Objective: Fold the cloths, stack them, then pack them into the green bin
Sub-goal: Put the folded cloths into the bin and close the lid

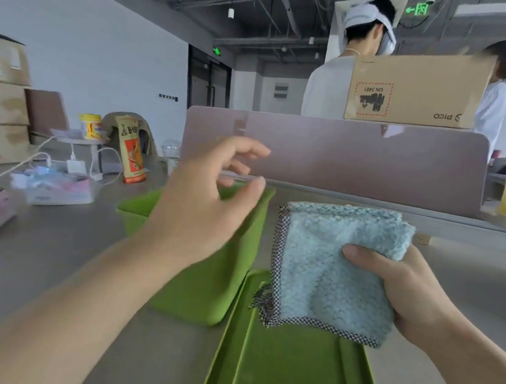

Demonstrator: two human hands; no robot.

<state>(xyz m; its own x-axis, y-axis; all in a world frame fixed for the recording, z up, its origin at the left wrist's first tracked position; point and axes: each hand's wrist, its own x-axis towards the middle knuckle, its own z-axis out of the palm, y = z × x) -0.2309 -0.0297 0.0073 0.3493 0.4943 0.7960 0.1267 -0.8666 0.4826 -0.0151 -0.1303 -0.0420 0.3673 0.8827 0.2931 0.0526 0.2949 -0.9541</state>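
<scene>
head view of a grey table [44, 254] during cloth packing. the right hand [413, 295] grips a folded stack of cloths [333, 268] from its right side, thumb laid across the top face and the other fingers hidden beneath; the hand is closed around the stack and holds it lifted off the table. the uppermost cloth is fluffy light blue, and a black-and-white checked edge shows along the left and lower sides of the stack. how many cloths the stack contains cannot be told. the stack hangs above the far end of a flat green lid [292, 373], which lies on the table close to the viewer, and just to the right of the green bin [208, 288].

the left hand [205, 206] is raised in front of the bin with fingers loosely spread and slightly curled, holding nothing; whether it touches the bin's rim cannot be told. the forearm crosses the lower left of the view and covers much of the bin's opening.

behind the bin stands a mauve desk divider [354, 157]. to the left on the table lie a clear pack of tissues [55, 185], white cables and an orange packet [133, 155]. beyond the divider two people in white stand by a cardboard box [417, 89].
</scene>
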